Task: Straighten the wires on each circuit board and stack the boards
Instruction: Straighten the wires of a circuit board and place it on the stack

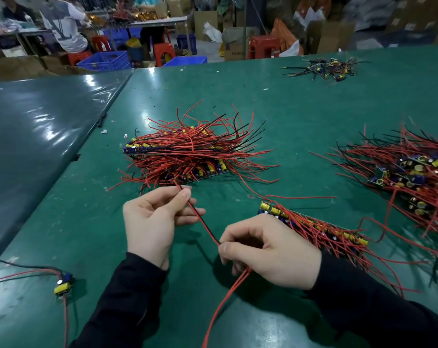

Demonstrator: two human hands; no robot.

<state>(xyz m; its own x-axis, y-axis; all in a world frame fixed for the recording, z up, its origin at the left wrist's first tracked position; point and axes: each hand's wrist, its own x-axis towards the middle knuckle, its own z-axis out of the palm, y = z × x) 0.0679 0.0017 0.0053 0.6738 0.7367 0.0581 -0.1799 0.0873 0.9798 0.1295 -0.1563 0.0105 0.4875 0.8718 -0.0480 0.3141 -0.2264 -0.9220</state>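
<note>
Right hand pinches the red and black wires low, left hand pinches them higher, stretched taut above the green table. Beyond, the tangled board pile.

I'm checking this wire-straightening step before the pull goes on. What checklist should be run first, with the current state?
1. Left hand pinches the red and black wires: ok.
2. Right hand grips the same wires lower down: ok.
3. Wires straight between the hands: ok.
4. Wires free of the tangled pile: cannot tell.
5. Board these wires belong to in view: cannot tell.
6. Row of boards by the right hand lies clear of the pull: ok.
</note>
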